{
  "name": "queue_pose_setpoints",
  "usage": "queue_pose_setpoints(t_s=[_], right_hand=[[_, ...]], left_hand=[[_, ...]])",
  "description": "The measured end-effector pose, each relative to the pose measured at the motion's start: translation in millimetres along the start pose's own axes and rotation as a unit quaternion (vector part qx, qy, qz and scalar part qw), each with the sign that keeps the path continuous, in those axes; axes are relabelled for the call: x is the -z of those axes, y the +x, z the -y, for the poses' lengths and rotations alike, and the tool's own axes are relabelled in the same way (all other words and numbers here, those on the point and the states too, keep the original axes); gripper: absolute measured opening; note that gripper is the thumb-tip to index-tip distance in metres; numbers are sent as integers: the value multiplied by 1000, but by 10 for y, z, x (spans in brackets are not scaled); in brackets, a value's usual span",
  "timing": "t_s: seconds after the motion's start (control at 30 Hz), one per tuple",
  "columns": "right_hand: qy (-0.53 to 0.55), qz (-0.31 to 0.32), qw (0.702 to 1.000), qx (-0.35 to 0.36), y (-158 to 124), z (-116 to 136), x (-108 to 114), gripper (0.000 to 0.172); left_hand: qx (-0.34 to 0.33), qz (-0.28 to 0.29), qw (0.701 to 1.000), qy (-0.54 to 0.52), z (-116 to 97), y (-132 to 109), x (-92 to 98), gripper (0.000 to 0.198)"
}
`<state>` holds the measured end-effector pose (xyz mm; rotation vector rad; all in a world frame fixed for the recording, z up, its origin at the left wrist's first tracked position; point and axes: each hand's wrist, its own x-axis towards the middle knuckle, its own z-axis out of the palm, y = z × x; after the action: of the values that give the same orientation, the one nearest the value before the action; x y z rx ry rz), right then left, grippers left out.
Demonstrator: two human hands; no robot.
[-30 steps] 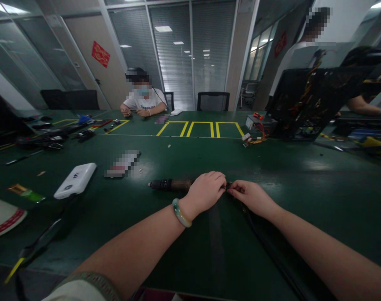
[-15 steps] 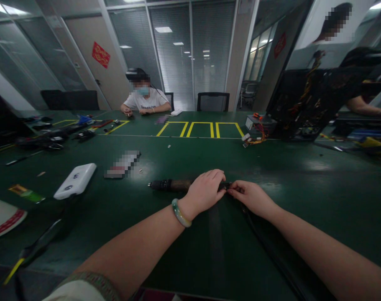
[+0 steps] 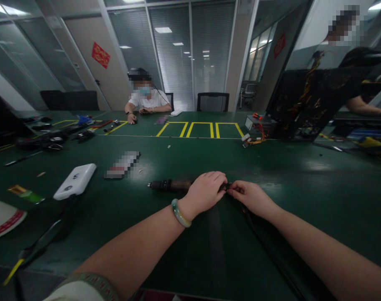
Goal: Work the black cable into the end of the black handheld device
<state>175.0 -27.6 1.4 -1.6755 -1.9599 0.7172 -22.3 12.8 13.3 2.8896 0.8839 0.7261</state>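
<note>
A dark corded electric screwdriver [image 3: 177, 185] lies on the green table with its metal tip to the left. My left hand [image 3: 205, 190] is wrapped over its rear part, the fingers curled down on the far side. Just to the right, my right hand [image 3: 248, 196] pinches the end of the black cable [image 3: 272, 253] where it meets the tool. The exact joint between tool and cable is mostly covered by my fingertips. From there the cable runs toward me, beneath my right forearm.
A white power bank [image 3: 75, 181] with a cable lies to the left, near a blurred-out flat item [image 3: 123, 164]. A power supply unit [image 3: 261, 124] with loose wires and an upright black computer case [image 3: 303, 104] stand at the back right. A masked person [image 3: 148, 100] sits opposite.
My two hands stay nearly still at the tool's rear end. Across the table, the seated person has shifted slightly, one hand moving right and down onto the tabletop.
</note>
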Motion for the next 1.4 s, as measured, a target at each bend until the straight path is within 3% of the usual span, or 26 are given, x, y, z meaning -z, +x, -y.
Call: queue_pose_setpoints(t_s=[0.3, 0.57, 0.93, 1.4], right_hand=[[14, 8, 1000, -1, -14, 15, 16, 22], [9, 9, 1000, -7, -10, 6, 2, 21], [5, 11, 1000, -9, -6, 18, 16, 23], [5, 10, 1000, -6, -2, 5, 7, 22]], left_hand=[[34, -13, 999, -5, -19, -6, 16, 26], [-3, 9, 1000, 16, 19, 0, -29, 7], [7, 0, 1000, 9, 4, -4, -5, 17], [-4, 9, 1000, 16, 16, -4, -8, 9]])
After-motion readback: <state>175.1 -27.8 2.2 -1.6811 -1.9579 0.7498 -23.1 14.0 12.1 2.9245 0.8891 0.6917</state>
